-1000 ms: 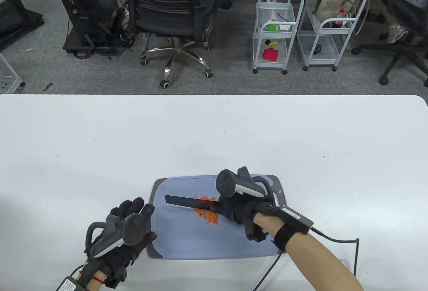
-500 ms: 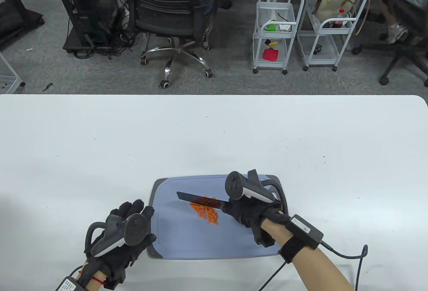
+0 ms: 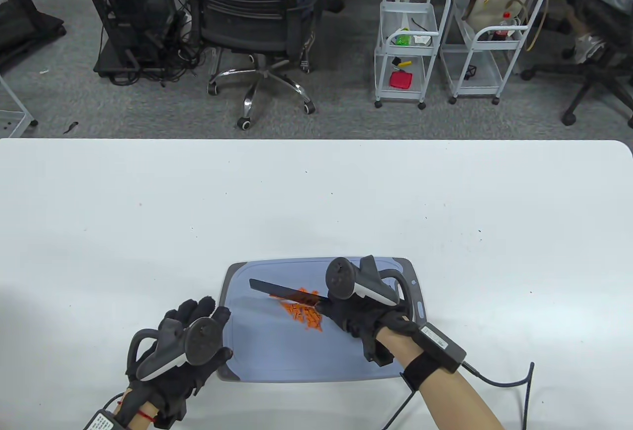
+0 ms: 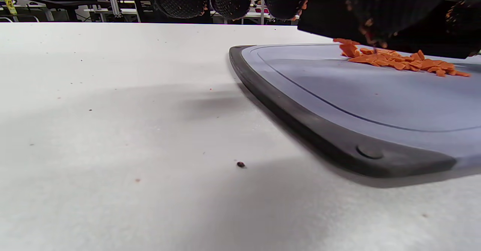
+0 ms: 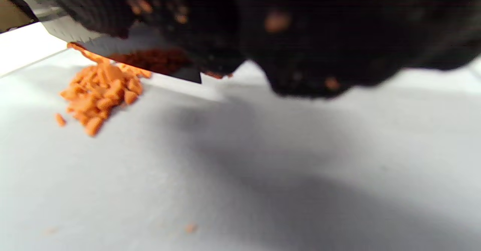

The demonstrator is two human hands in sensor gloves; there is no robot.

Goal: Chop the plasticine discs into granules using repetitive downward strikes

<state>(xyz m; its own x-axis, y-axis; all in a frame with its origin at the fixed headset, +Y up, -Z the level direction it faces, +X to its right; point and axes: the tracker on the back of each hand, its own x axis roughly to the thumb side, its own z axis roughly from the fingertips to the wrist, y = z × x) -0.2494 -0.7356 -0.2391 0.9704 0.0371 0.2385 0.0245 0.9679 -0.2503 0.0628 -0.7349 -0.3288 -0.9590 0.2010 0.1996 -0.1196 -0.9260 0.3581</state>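
A pile of small orange plasticine pieces (image 3: 302,314) lies on a blue-grey cutting board (image 3: 277,351) near the table's front edge. My right hand (image 3: 346,315) grips the handle of a black knife (image 3: 284,292). The blade points left and lies across the far side of the pile. In the right wrist view the blade (image 5: 150,61), smeared orange, meets the top of the pile (image 5: 99,89). My left hand (image 3: 200,312) is empty and rests at the board's left edge with fingers extended. The left wrist view shows the board (image 4: 338,104) and the pile (image 4: 398,61).
The board sits on a white table (image 3: 316,193). An office chair (image 3: 262,20) and two white carts (image 3: 405,39) stand on the floor beyond the far edge. A cable (image 3: 514,380) trails from my right wrist across the table.
The knife and my right hand shifted right, then back left, with the blade still over the orange pile. My left hand has barely moved.
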